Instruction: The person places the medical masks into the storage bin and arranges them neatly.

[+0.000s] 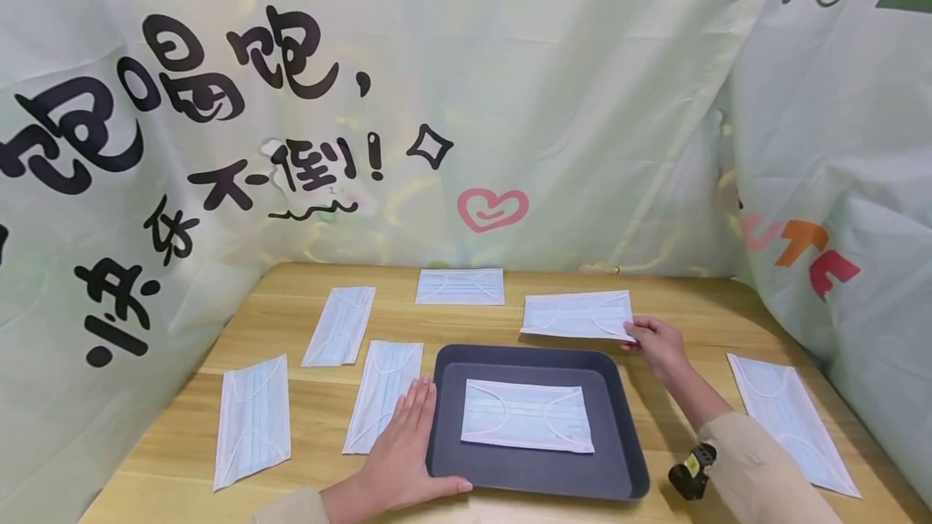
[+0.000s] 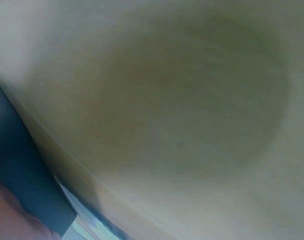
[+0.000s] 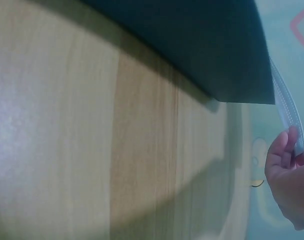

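My right hand (image 1: pixel 658 348) pinches the right end of a light-blue face mask (image 1: pixel 578 314) behind the tray's back right corner; in the right wrist view the fingers grip that mask (image 3: pixel 287 107) by its edge, raised above the table. A dark grey rectangular tray (image 1: pixel 539 482) stands in front of me with one face mask (image 1: pixel 526 417) lying flat in it, ear loops up. Against the tray's left side rests my left hand (image 1: pixel 404 455), fingers straight and thumb along the front rim. The left wrist view shows only part of that hand (image 2: pixel 12 220) beside the dark tray wall (image 2: pixel 27 165).
More face masks lie on the wooden table (image 1: pixel 320 411): one at the back (image 1: pixel 460 287), several on the left, including one mask (image 1: pixel 386 395) close beside my left hand, and one mask (image 1: pixel 794 423) at the right edge. Printed cloth (image 1: pixel 582 103) hangs behind and at both sides.
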{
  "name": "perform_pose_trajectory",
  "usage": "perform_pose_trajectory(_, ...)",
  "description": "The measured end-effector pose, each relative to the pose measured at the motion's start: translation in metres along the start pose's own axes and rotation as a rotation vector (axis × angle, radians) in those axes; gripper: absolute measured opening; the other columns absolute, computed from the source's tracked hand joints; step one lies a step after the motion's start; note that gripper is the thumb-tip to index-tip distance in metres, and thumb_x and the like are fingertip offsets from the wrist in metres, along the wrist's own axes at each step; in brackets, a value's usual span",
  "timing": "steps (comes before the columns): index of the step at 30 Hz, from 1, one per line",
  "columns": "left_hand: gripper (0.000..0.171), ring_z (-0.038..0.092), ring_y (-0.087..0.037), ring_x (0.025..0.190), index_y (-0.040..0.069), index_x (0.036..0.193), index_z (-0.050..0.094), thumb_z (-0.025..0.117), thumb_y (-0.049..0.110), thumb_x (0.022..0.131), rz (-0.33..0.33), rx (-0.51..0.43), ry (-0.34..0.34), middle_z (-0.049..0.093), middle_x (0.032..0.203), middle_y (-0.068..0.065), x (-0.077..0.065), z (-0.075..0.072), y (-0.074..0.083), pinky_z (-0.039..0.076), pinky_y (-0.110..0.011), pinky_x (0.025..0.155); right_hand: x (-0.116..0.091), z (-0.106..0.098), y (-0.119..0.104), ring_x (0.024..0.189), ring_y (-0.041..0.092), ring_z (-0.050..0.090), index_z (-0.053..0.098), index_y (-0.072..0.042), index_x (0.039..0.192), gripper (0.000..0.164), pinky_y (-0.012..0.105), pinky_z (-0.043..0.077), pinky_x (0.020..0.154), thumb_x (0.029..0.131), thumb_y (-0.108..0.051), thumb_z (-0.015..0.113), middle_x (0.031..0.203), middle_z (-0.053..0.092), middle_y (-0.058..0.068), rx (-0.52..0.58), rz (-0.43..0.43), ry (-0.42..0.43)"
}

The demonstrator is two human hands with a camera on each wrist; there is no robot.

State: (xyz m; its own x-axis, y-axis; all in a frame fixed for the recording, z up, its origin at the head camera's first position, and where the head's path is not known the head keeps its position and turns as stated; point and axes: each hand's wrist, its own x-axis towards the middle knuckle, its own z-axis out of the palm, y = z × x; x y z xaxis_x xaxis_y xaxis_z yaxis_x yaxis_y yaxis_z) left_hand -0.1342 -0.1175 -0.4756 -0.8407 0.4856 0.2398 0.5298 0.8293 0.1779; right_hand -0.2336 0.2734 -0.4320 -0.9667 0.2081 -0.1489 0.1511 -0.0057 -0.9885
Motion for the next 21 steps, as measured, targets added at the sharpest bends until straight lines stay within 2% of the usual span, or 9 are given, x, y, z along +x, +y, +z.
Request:
perform_pose_trajectory(2,0.123,0.021,-0.037,0.140,-0.008,0.143,0.024,0.037,0.088,0.067,0.001,-0.001,0.007,0.022,0.151,-0.024,0.000,0.000,0.000,-0.022,-0.014,0.106,-0.002,-0.002,-0.002,0.059,0.001,0.058,0.057,-0.002,0.095,0.008,0.015,0.051,0.060,0.092,-0.001,0.050,0.068,0.059,-0.013,0.053,0.014,-0.029)
perform_pose_trajectory(6,0.123,0.020,-0.037,0.140,-0.007,0.143,0.023,0.037,0.088,0.067,0.000,-0.008,0.008,0.022,0.151,-0.024,0.000,0.001,0.000,-0.022,-0.014,0.106,-0.007,-0.006,-0.006,0.060,0.002,0.059,0.057,-0.016,0.081,0.020,0.016,0.051,0.061,0.092,-0.001,0.049,0.068,0.061,-0.011,0.140,0.030,-0.073)
perform_pose_trajectory(10,0.123,0.019,-0.036,0.141,-0.007,0.143,0.021,0.037,0.088,0.067,0.001,-0.010,0.005,0.020,0.152,-0.024,0.001,0.001,-0.001,-0.022,-0.014,0.106,-0.012,-0.010,-0.011,0.061,0.004,0.060,0.057,-0.017,0.079,0.021,0.017,0.052,0.062,0.092,-0.002,0.050,0.069,0.062,-0.009,0.199,0.028,-0.097)
perform_pose_trajectory(15,0.123,0.019,-0.036,0.141,-0.007,0.143,0.022,0.039,0.088,0.067,0.001,-0.026,0.002,0.020,0.152,-0.023,0.001,-0.001,-0.001,-0.022,-0.013,0.106,-0.019,-0.012,-0.016,0.062,0.005,0.060,0.059,-0.018,0.079,0.023,0.018,0.052,0.062,0.093,-0.002,0.050,0.070,0.062,-0.008,0.213,0.020,-0.126)
perform_pose_trajectory(21,0.123,0.015,-0.034,0.142,-0.005,0.145,0.018,0.044,0.086,0.066,-0.037,-0.104,-0.059,0.015,0.154,-0.021,-0.001,-0.003,0.000,-0.023,-0.010,0.103,-0.029,-0.010,-0.018,0.063,0.006,0.061,0.059,-0.017,0.080,0.022,0.019,0.053,0.065,0.092,-0.002,0.050,0.072,0.062,-0.007,0.198,0.005,-0.152)
